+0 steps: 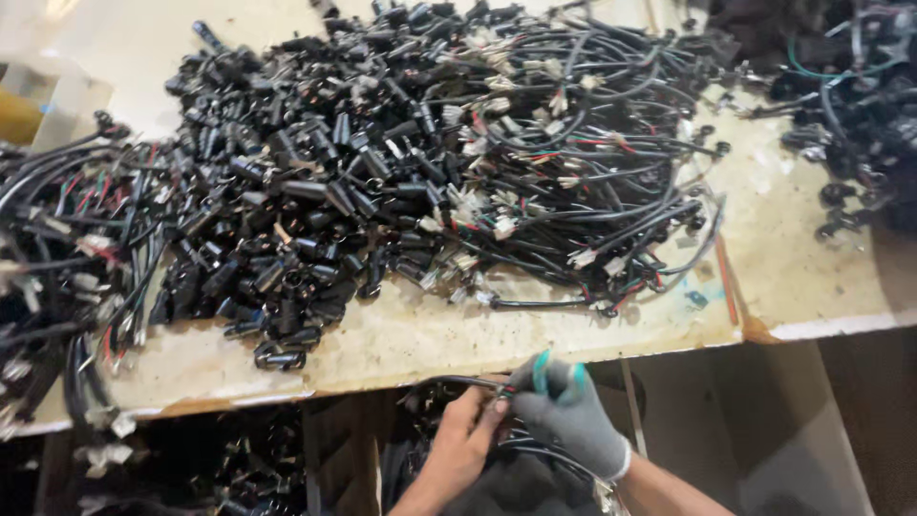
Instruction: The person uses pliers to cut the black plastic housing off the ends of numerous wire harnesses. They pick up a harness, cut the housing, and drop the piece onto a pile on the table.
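Below the table's front edge, my bare left hand [465,435] and my right hand [568,418], in a grey glove with teal fingertips, meet on one black cable [457,381]. Both pinch it near its end, where thin coloured wires show between the fingers. The cable curves off to the left and down into a dark heap of cables [521,473] under my hands. On the table above lies a big pile of black cables with black sleeves and white plugs [420,162].
The worn beige table top [458,334] runs across the view. Another bundle of cables [67,248] hangs over its left end, and dark cables and parts [850,105] lie at the far right. More black parts [239,459] sit beneath the table.
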